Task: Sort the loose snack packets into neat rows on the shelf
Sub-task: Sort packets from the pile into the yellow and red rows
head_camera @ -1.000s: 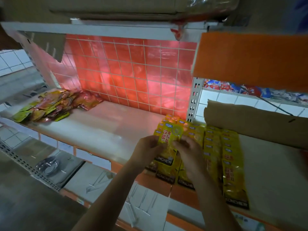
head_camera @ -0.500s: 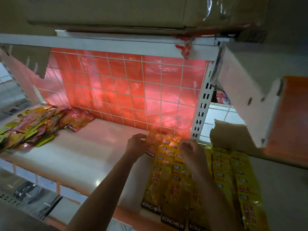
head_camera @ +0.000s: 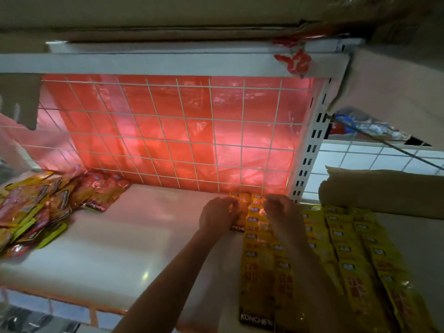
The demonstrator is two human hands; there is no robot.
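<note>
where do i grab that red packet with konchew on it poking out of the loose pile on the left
Pinch the red packet by its dark KONCHEW band, which juts off the pile's right edge onto bare shelf. Come from the right front: it lies flat, and its other end seems tucked among the other packets.

1. I see a dim scene; the strongest light glows through the red backing sheet (head_camera: 252,152), tinting the white shelf (head_camera: 125,236) pink.
2. One small glare spot on the shelf; corners fall dark.
3. Edges bow; cardboard (head_camera: 168,18) overhead looks smeared.
</note>
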